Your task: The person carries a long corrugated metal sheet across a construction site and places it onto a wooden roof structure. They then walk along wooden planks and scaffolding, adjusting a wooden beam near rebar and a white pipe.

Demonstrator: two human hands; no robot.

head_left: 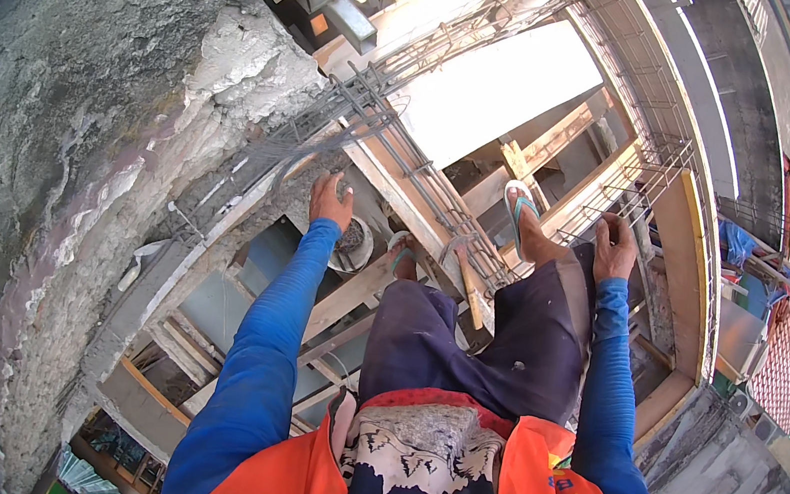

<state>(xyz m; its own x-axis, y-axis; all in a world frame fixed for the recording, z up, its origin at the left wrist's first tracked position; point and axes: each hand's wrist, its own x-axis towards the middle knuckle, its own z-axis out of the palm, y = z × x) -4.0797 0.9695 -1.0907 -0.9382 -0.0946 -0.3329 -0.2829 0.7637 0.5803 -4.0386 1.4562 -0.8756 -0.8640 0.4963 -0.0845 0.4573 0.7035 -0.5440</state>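
While knees hide the footing, left hand (331, 201) on rebar cage (441, 203), grip unclear.

The person stood high on formwork, blue-sleeved arms reaching down. The left hand (331, 200) rested on a rebar cage (424, 185) beside a rough concrete wall (112, 106). The right hand (614, 248) touched another rebar cage (639, 196). Sandalled feet stood on a wooden plank (469, 293).
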